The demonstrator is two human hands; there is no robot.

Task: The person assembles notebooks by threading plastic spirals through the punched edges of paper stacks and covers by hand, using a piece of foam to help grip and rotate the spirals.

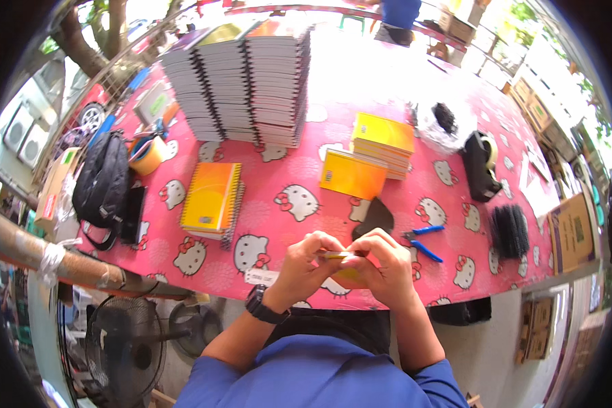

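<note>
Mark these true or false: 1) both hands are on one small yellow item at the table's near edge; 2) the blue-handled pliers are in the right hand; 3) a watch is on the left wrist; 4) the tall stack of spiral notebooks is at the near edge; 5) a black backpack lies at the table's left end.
1) True. The left hand and right hand both pinch the small yellow item.
2) False. The blue-handled pliers lie on the table, right of the hands.
3) True. A dark watch sits on the left wrist.
4) False. The tall stack of spiral notebooks stands on the far side.
5) True. The black backpack lies there.
</note>
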